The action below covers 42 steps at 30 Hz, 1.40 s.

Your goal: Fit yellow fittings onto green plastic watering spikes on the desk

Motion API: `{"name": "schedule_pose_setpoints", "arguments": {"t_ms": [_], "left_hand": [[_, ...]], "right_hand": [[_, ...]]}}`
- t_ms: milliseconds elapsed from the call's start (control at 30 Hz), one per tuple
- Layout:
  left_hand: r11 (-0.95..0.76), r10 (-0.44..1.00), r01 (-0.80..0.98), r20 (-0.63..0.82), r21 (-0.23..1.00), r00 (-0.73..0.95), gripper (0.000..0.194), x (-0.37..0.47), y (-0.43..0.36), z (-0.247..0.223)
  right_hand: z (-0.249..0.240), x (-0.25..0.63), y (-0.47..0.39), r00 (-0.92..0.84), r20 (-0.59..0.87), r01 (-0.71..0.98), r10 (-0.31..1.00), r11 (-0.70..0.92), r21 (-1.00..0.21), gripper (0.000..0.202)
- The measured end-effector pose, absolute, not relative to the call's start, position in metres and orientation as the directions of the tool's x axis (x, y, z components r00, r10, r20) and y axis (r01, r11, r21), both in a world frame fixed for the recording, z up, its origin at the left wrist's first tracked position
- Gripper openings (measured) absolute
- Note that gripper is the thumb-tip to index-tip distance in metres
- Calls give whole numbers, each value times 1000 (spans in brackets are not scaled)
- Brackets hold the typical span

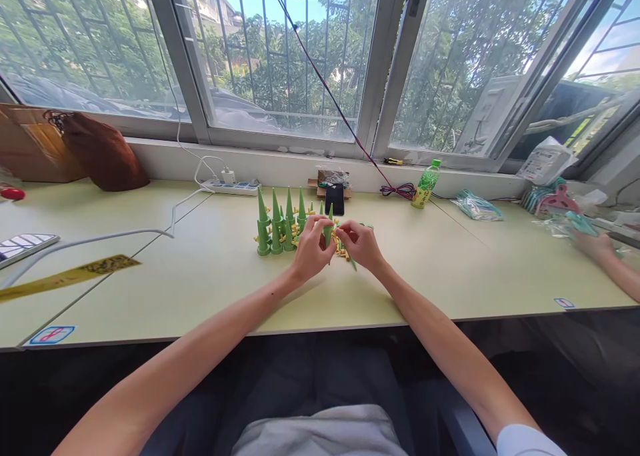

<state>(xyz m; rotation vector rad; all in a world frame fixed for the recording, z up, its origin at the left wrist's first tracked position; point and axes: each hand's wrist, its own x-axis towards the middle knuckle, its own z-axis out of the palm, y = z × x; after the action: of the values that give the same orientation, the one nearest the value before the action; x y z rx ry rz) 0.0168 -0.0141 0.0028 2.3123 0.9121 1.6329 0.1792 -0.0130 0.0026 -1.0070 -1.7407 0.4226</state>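
Note:
My left hand is closed around a green pointed plastic piece, its tip standing up above the fingers. Close beside it, my right hand pinches a small yellow piece against the green one's side; the fingers partly hide it. Several green cone-topped pieces with little yellow parts stand upright in rows left of my hands. Under and between the hands lie loose yellow bits and a thin green piece on the table.
Behind my hands lies a black phone by a small box. A green bottle and plastic packets are farther right. A power strip with a white cable stands at back left. Another person's hand reaches in at right.

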Motion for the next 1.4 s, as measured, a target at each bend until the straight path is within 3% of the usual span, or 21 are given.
{"name": "schedule_pose_setpoints", "arguments": {"t_ms": [200, 533, 967, 1200, 1400], "left_hand": [[-800, 568, 379, 791, 465, 229, 26, 17, -15, 3], [-797, 567, 386, 796, 464, 212, 26, 17, -14, 3], [-801, 567, 375, 792, 467, 224, 24, 17, -15, 3], [-790, 573, 387, 796, 475, 193, 24, 17, -14, 3], [-791, 573, 388, 795, 473, 200, 25, 17, -14, 3]], "right_hand": [[3, 180, -11, -88, 633, 529, 769, 575, -624, 54], [4, 179, -14, -129, 581, 429, 803, 574, -698, 36], [3, 181, -11, -122, 631, 551, 766, 581, -599, 57], [5, 179, -15, -134, 591, 470, 795, 576, -669, 36], [6, 180, -16, -122, 595, 504, 794, 566, -652, 39]]}}
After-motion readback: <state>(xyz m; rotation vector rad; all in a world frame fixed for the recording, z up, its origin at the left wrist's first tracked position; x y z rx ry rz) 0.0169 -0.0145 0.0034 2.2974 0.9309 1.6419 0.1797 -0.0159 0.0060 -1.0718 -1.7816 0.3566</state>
